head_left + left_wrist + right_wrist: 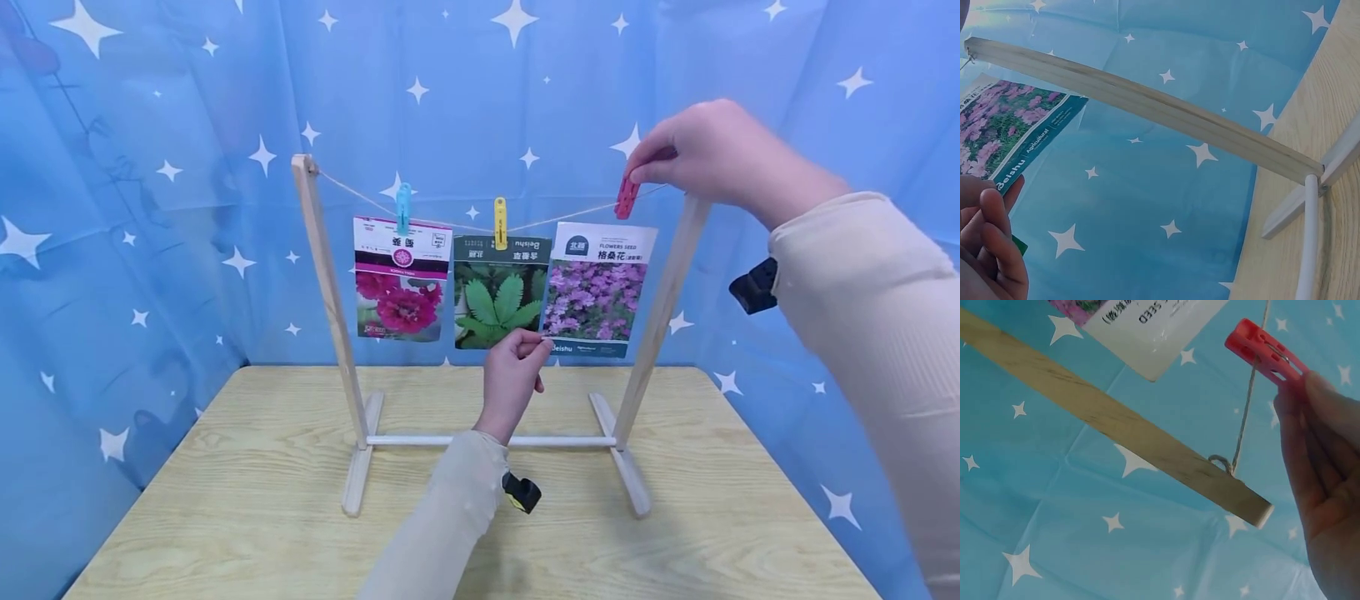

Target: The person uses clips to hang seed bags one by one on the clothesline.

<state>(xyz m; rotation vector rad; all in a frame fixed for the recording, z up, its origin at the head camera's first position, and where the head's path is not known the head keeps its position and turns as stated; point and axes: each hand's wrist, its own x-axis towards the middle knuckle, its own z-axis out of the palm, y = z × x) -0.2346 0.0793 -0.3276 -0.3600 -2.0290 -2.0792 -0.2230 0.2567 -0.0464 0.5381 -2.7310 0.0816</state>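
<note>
My left hand (517,375) pinches the lower left corner of a seed packet (596,292) with purple flowers and holds it upright beside the string. A red clothespin (1269,353) is between the thumb and fingers of my right hand (712,154); it lies across the string (1247,406) near the right post. In the right wrist view a gap shows between clothespin and packet. From the string hang a pink-flower seed packet (401,283) under a blue clothespin (403,208) and a green-leaf seed packet (498,292) under a yellow clothespin (500,223).
The string runs between the left post (330,300) and right post (663,317) of a wooden stand, joined low down by a white crossbar (562,442). It stands on a wood-grain table (225,500). Behind hangs a blue curtain with white stars (187,108).
</note>
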